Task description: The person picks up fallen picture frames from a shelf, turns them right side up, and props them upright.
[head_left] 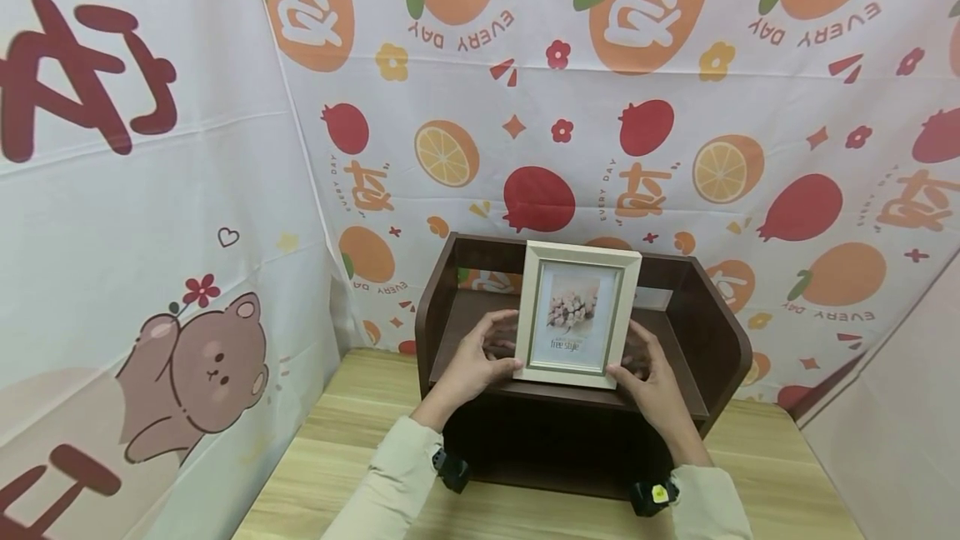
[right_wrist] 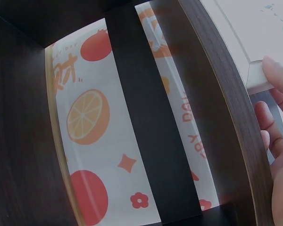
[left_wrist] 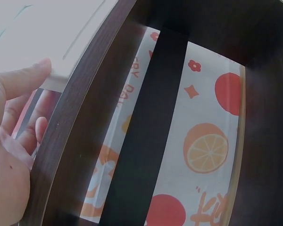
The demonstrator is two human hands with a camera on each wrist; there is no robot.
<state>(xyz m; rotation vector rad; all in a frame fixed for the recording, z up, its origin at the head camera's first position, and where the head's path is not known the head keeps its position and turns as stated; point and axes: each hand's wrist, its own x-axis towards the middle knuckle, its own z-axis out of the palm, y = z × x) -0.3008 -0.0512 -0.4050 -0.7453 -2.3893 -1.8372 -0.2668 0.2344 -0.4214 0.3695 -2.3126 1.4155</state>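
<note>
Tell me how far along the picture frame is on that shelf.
Done: the picture frame stands upright on the top level of the dark wooden shelf, facing the camera. In hand: the left hand and right hand grip its lower corners. Left: letting go; whether it stands alone cannot be told.

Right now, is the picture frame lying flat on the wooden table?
No, the picture frame stands upright on the dark shelf, held at its lower corners by the left hand and right hand.
</note>
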